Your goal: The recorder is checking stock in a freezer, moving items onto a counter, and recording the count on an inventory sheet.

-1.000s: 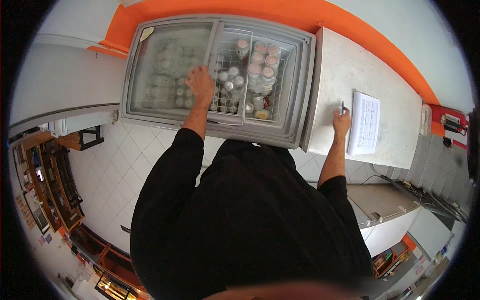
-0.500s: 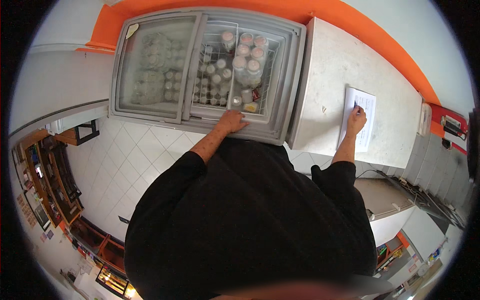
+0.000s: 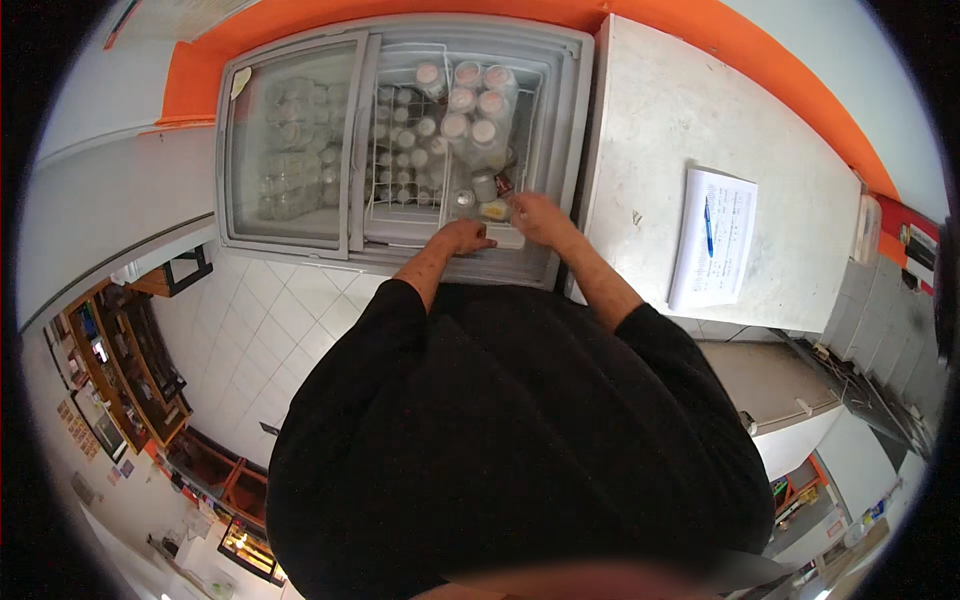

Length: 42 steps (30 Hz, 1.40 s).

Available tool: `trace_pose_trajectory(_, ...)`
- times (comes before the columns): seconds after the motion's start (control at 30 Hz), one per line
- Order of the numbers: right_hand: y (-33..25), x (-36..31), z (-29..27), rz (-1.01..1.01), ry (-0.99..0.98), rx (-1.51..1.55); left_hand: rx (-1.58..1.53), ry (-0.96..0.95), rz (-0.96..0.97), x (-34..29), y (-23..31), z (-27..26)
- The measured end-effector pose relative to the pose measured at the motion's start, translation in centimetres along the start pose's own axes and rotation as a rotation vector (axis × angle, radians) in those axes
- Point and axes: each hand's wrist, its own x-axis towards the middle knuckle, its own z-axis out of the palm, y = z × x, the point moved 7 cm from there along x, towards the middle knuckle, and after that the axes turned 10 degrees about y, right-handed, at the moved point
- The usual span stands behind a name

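Your left hand [image 3: 465,238] rests on the front rim of the open chest freezer [image 3: 572,110], fingers curled; whether it grips is unclear. Your right hand [image 3: 538,218] reaches over that rim, fingers bent near the yellow-marked pack [image 3: 494,210]; you cannot tell whether they pinch anything. The pack lies toward the front of the opening, beside a pale jar [image 3: 484,185] and red packet [image 3: 503,184]. Brace with your left, and work your right fingertips gently around the jar.
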Motion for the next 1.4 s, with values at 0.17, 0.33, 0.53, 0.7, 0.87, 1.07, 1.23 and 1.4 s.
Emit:
trace_pose_trajectory(0.17,2.2,2.3,10.4,0.207,-0.493,-0.145,0.044,0.048,0.016,-1.6,0.6,0.2)
trace_pose_trajectory(0.33,7.5,1.9,18.2,0.072,-0.758,-0.285,0.080,0.195,0.095,-1.8,1.7,-0.6)
trace_pose_trajectory(0.53,4.6,0.8,14.7,0.237,-0.242,-0.244,0.044,0.128,0.091,-1.6,0.3,0.5)
trace_pose_trajectory(0.7,5.8,1.1,15.6,0.350,-0.607,-0.119,-0.005,0.193,0.107,-2.0,0.9,-0.1)
trace_pose_trajectory(0.87,7.1,0.5,16.7,0.317,-0.678,-0.216,0.019,0.169,0.076,-2.4,1.1,-0.3)
trace_pose_trajectory(1.07,8.0,0.3,18.9,0.213,-0.688,-0.267,-0.111,0.246,0.051,-3.2,0.3,-0.7)
trace_pose_trajectory(1.23,4.8,5.3,11.0,0.519,-0.052,0.164,-0.050,0.443,-0.028,-6.2,0.9,-5.0)
trace_pose_trajectory(1.4,5.4,11.4,4.7,0.976,0.382,0.861,-0.180,0.650,0.031,-8.4,-1.2,-6.5)
